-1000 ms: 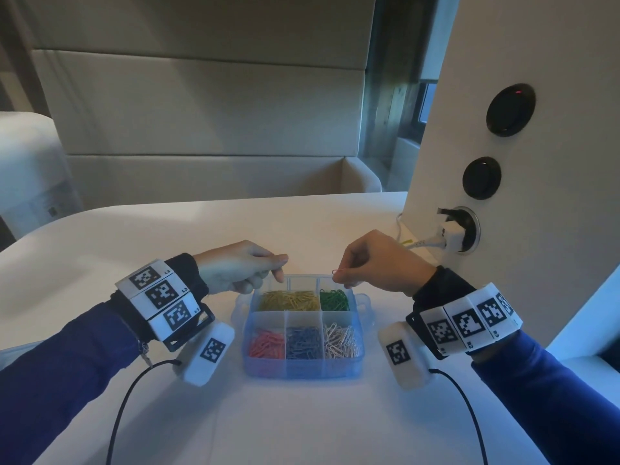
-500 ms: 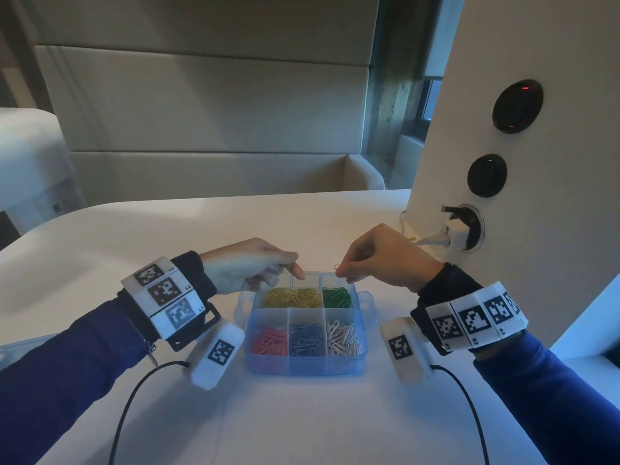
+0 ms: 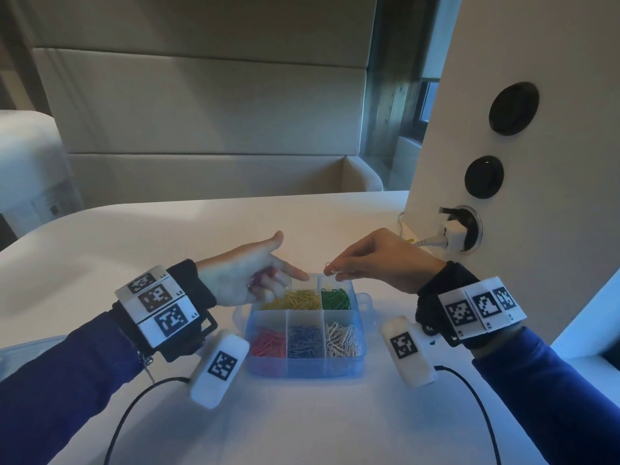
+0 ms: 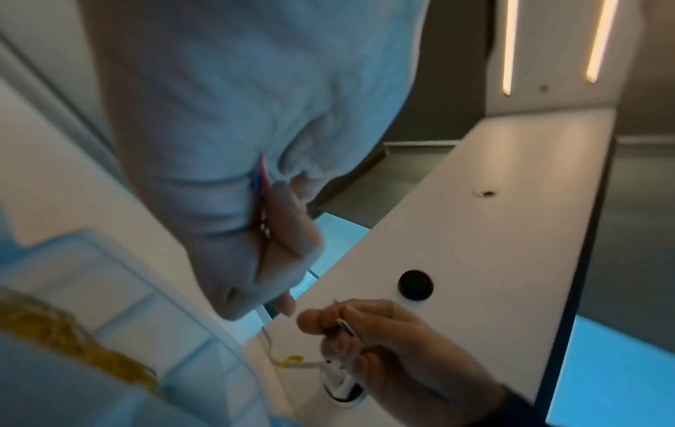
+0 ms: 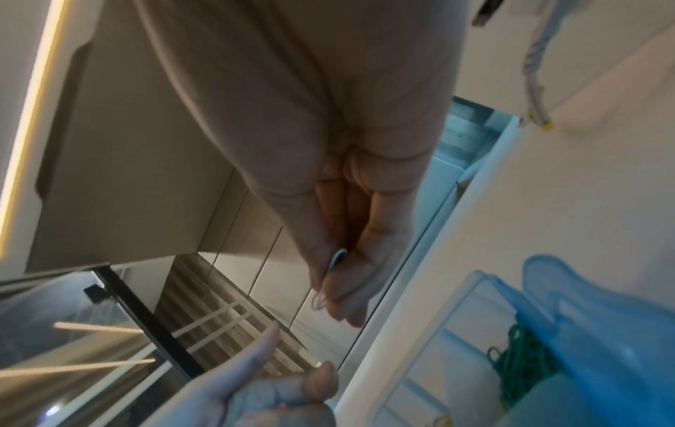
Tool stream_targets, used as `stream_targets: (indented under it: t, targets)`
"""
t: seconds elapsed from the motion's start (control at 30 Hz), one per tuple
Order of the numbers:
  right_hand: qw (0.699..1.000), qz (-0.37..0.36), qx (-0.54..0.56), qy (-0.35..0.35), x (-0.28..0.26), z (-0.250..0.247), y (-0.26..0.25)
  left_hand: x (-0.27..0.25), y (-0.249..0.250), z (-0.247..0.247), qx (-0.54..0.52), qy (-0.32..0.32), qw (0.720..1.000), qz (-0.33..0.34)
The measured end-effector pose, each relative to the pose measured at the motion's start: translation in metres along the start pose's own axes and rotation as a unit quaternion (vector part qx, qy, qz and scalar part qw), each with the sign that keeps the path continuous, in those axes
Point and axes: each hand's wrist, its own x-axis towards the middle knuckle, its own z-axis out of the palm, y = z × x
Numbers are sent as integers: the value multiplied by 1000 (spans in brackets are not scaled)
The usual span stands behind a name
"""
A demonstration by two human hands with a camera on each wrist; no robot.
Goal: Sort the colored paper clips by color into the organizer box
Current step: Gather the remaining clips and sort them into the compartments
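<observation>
A blue see-through organizer box sits on the white table between my hands. It holds yellow clips and green clips at the back, and red, blue and white clips at the front. My left hand hovers over the box's back left corner. Its thumb is raised, its index finger points right, and its other fingers curl round a small bunch of clips. My right hand pinches a couple of thin clips above the back edge.
A white pillar with round black sockets stands close on the right. A white plug and its cable sit low on it. Black cables run from both wrist units across the near table. A padded bench runs behind the table.
My left thumb has lifted away from the index finger, which now stretches toward the right hand. The right hand still pinches its clips at about the same spot.
</observation>
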Motion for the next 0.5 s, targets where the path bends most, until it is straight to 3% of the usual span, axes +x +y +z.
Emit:
stream_targets:
  t: [0.1, 0.23, 0.33, 0.5]
  targets:
    - [999, 11, 14, -31, -2, 1, -4, -5, -3, 4, -53, -56, 997, -33]
    - [998, -20, -38, -47, -7, 7, -11, -12, -6, 7, -14, -65, 997, -29]
    - [995, -46, -54, -69, -8, 16, -13, -19, -10, 11, 75, -39, 996, 12]
    - [993, -49, -43, -100, -4, 31, -17, -39, -17, 13, 233, -19, 965, 116]
